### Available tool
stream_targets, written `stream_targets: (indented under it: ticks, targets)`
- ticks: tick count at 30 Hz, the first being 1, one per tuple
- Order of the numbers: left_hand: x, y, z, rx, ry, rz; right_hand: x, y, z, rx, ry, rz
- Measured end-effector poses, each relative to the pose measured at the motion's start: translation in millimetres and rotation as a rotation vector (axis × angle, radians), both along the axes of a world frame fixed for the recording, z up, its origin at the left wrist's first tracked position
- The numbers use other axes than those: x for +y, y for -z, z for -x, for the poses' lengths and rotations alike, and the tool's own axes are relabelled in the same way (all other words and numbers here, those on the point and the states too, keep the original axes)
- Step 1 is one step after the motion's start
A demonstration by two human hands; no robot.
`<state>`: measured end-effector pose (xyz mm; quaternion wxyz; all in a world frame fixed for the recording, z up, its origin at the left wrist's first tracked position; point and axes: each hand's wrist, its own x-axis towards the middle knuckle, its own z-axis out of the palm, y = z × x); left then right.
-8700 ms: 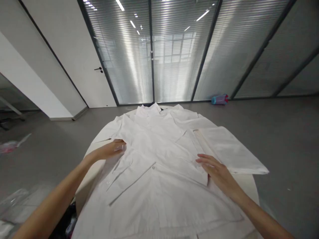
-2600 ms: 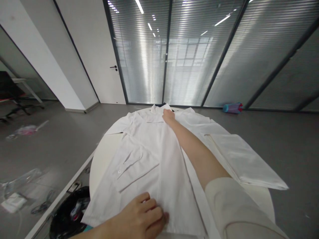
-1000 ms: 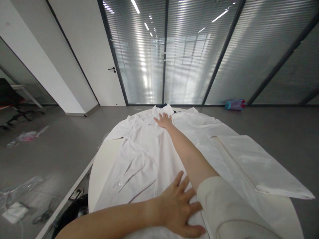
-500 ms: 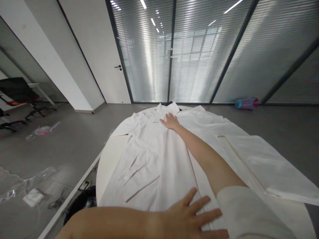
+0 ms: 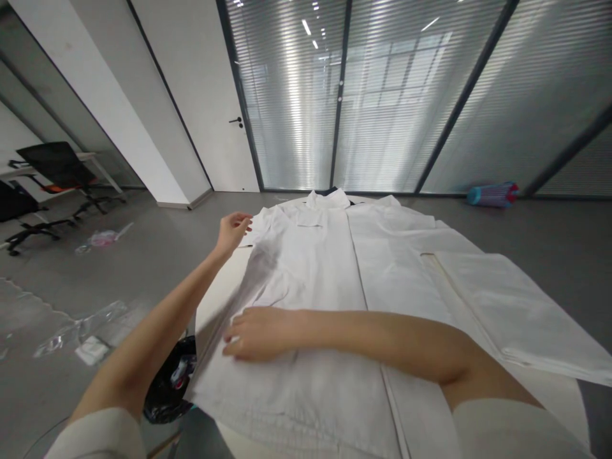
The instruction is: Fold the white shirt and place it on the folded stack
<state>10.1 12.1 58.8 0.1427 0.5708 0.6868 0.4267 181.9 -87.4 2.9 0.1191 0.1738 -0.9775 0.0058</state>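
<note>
White coat (image 5: pixel 329 268), flat beneath right hand (image 5: pixel 258 333)

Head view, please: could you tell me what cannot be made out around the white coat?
Head view: whether the left hand grips the white coat: too small to tell.
Head view: coat front beneath the right hand and forearm: hidden by them.
Head view: contents of the black bag: blurred, partly behind the coat's edge.

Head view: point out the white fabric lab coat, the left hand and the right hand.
white fabric lab coat (image 5: pixel 325 268), head view, front panel beside the placket
left hand (image 5: pixel 233 229), head view, middle of the hand
right hand (image 5: pixel 253 333), head view, back of the hand
</note>
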Motion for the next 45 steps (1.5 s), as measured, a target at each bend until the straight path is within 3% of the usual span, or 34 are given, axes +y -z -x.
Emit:
stream_targets:
  ticks: [3, 7, 12, 19, 23, 29, 34, 40, 45]
  targets:
    - [42, 25.4, 8, 0.005, -0.053, 0.210, -47, 7.0, 6, 0.077, -0.113, -0.009]
    - [68, 45.0, 5, 0.027, -0.006, 0.359, -62, 11.0, 14, 0.084, -0.060, -0.031]
    - [84, 47.5, 6, 0.027, 0.017, 0.450, -59, 6.2, 16, 0.105, 0.011, -0.038]
    - [89, 49.2, 8, -0.020, 0.000, 0.509, -50, -2.0, 16, 0.106, -0.013, -0.060]
    - [92, 44.7, 8, -0.059, -0.028, 0.527, -47, -7.1, 10, 0.255, 0.029, -0.067]
    - [114, 31.6, 4, -0.099, -0.001, 0.555, -56, -40.0, -29, 0.350, 0.238, -0.002]
    - [147, 26.1, -12, -0.041, -0.014, 0.509, -63, -59.6, -75, 0.382, 0.270, 0.045]
    - [188, 32.2, -55, 0.035, 0.003, 0.362, -84, -41.8, -127, 0.446, 0.474, 0.146]
    - [206, 53.8, -110, 0.151, 0.044, 0.279, -106, -12.7, -168, 0.431, 0.620, 0.412]
